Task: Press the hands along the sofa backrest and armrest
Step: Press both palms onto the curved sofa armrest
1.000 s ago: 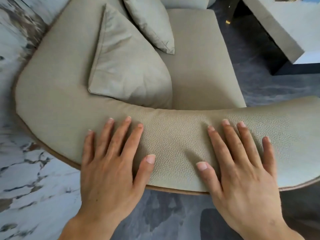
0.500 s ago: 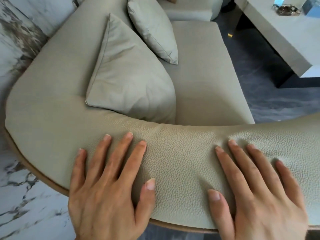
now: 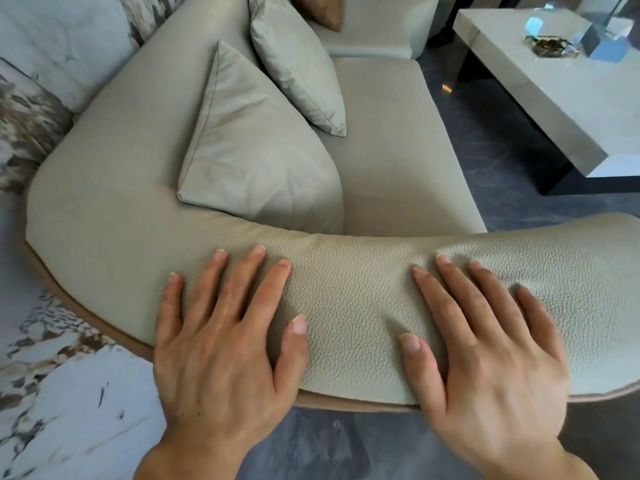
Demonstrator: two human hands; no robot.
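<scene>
Readable text: none.
Sofa (image 3: 346, 299): no label or brand legible.
Table (image 3: 554, 98): no markings legible.

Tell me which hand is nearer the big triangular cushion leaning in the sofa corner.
Left. The left hand lies flat on the armrest just below the big cushion; the right hand presses the same pad farther right, away from it.

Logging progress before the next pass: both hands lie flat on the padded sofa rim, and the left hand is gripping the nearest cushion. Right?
Not quite. The head view shows the left hand flat on the padded sofa rim, fingers spread, like the right hand. It grips nothing; the nearest cushion lies untouched beyond the rim.
</scene>
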